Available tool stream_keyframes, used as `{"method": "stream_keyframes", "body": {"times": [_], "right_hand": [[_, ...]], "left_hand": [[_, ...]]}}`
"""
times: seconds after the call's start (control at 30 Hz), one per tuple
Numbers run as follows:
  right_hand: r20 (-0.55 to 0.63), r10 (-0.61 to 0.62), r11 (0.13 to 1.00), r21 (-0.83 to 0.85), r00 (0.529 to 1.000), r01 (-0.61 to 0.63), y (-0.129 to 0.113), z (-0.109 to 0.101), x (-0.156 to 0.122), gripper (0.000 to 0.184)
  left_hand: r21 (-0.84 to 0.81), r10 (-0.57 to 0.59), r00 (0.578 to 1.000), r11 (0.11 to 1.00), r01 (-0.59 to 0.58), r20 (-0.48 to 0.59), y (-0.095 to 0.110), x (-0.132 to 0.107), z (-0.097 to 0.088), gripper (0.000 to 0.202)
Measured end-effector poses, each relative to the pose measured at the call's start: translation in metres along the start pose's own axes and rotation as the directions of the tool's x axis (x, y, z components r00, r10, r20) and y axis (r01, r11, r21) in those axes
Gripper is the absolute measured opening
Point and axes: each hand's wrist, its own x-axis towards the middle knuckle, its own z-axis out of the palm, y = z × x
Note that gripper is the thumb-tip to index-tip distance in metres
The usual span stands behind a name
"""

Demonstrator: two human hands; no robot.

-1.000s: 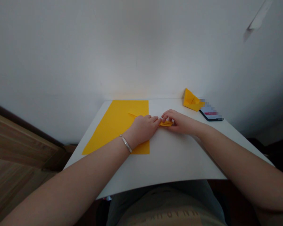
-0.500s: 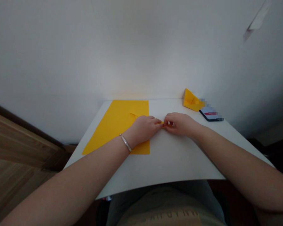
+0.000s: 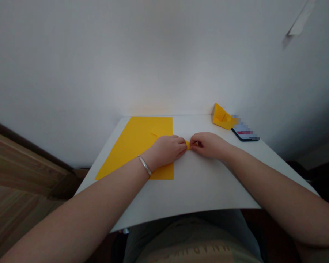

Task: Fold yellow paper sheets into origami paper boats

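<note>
A narrow piece of folded yellow paper [image 3: 188,145] shows between my two hands, just above the white table. My left hand [image 3: 168,148], with a silver bangle at the wrist, is closed over it, fingers together and curled down, hiding most of the piece. A thin pointed tip, apparently of the same piece, sticks out beyond the left hand's back. At the right end, my right hand [image 3: 205,143] pinches the paper between thumb and fingers. Beneath my left hand and wrist lies a large flat yellow sheet [image 3: 126,146].
Against the wall at the table's far right stands another folded yellow paper shape [image 3: 221,117]. It touches or overlaps a phone [image 3: 244,132] lying on the table. The white table [image 3: 208,186] meets the wall at the back. Wooden panelling [image 3: 19,164] is at the left.
My left fingers have drawn back slightly left and curled more, baring more of the folded paper between the hands. The right hand stays nearly in place, still pinching.
</note>
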Motion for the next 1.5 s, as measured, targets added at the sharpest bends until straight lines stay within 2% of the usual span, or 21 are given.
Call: {"method": "stream_keyframes", "body": {"times": [0.17, 0.37, 0.53, 0.77, 0.97, 1.3, 1.5], "right_hand": [[0.015, 0.026, 0.999, 0.038, 1.000, -0.027, 0.0017, 0.0014, 0.0017, 0.017], [0.016, -0.044, 0.993, 0.110, 0.999, 0.042, 0.0080, 0.0051, 0.0026, 0.016], [0.040, 0.080, 0.966, 0.242, 0.996, -0.087, 0.0087, 0.0045, 0.0033, 0.014], [0.047, 0.127, 0.970, 0.203, 0.991, -0.134, 0.0038, 0.0011, 0.0029, 0.012], [0.033, 0.111, 0.974, 0.195, 0.993, -0.116, 0.0054, 0.0046, 0.0045, 0.007], [0.027, 0.112, 0.986, 0.119, 0.993, -0.115, 0.0019, 0.0021, 0.0059, 0.009], [0.022, 0.152, 0.966, 0.207, 0.988, -0.153, 0.0073, 0.0011, 0.0047, 0.009]], "left_hand": [[0.004, 0.019, 1.000, 1.000, -0.019, 0.019, -0.0005, 0.0006, 0.0005, 0.023], [-0.064, 0.020, 1.000, 0.998, -0.020, 0.003, -0.0020, 0.0008, 0.0023, 0.021], [-0.091, -0.008, 1.000, 0.996, 0.009, 0.009, -0.0016, 0.0015, 0.0006, 0.019], [-0.093, -0.064, 0.996, 0.993, 0.069, 0.057, 0.0021, 0.0015, -0.0052, 0.020], [-0.128, -0.012, 0.999, 0.992, 0.018, 0.049, 0.0002, 0.0006, -0.0037, 0.024], [-0.213, -0.020, 0.999, 0.977, 0.027, 0.034, -0.0025, -0.0007, -0.0026, 0.029], [-0.206, -0.011, 1.000, 0.979, 0.015, 0.019, -0.0036, -0.0043, 0.0010, 0.028]]}}
